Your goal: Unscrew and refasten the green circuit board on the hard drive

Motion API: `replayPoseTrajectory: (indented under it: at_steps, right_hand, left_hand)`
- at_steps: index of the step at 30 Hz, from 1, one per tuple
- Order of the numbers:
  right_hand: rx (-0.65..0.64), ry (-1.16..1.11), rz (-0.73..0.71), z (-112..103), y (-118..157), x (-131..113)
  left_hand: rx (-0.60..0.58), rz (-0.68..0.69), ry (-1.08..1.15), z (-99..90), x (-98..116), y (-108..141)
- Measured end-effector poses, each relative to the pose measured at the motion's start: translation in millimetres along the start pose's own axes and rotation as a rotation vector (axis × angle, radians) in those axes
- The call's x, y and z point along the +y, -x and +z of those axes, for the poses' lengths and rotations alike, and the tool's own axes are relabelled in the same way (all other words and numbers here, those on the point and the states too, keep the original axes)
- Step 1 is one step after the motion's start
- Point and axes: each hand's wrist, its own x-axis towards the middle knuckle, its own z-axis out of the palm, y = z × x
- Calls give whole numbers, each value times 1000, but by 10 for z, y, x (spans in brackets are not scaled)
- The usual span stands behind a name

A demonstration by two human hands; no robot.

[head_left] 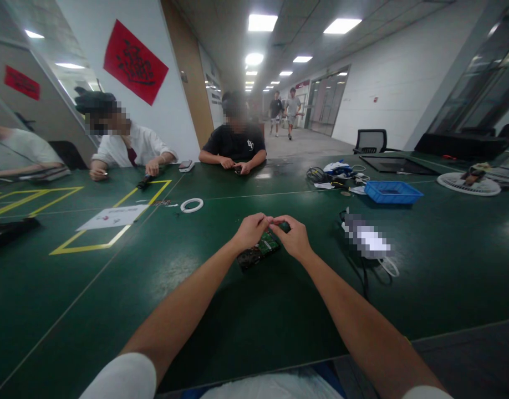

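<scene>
A hard drive [254, 256] with a green circuit board lies on the green table, in front of me and partly covered by my hands. Just above its far side, my left hand [252, 231] is closed, thumb and fingers pinched. My right hand [295, 237] is pinched as well, its fingertips meeting those of the left. Whatever sits between the fingertips is too small to make out. A dark rounded object [285, 226] shows by the right fingers; its kind and whether it is held are unclear.
To the right are a blurred-out device [366, 239] with cables, a blue tray [392, 194] and a heap of cables and tools [335, 174]. Left lie a white ring [192, 205] and a paper sheet [113, 217] by yellow tape. Several people sit across the table.
</scene>
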Motion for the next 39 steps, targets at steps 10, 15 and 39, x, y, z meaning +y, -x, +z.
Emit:
replayPoseTrajectory:
  at_steps: [10, 15, 39]
  right_hand:
    - [9, 174, -174, 27, 19, -41]
    - [30, 290, -223, 59, 44, 30]
    - [-133, 311, -153, -86, -23, 191]
  left_hand:
    - [88, -265, 358, 137, 50, 39]
    - [137, -237, 226, 157, 160, 65]
    - [-130, 9, -176, 10, 360, 136]
